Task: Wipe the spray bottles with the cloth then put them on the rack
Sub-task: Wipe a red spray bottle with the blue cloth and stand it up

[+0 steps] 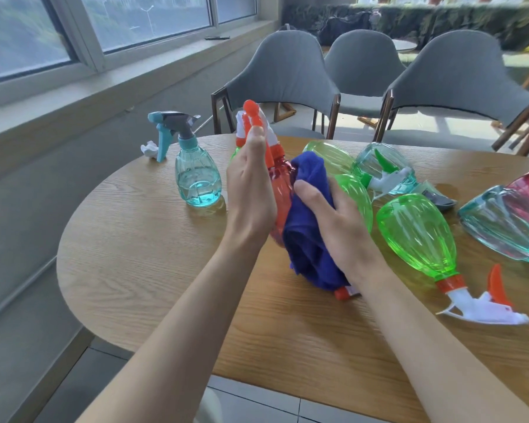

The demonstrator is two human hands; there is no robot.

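My left hand (251, 190) grips a red spray bottle (281, 190) with an orange and white trigger head, held above the wooden table (153, 270). My right hand (333, 215) holds a blue cloth (309, 239) pressed against the bottle's right side. A teal spray bottle (196, 175) stands upright to the left. Green bottles lie on their sides at the right, one (416, 233) near my right forearm with its white and orange head toward me. No rack is in view.
More bottles lie at the right: a teal one with a green trigger (385, 169) and teal and red ones (507, 218) at the edge. A crumpled white tissue (149, 149) lies at the far left rim. Grey chairs (287, 80) stand behind the table.
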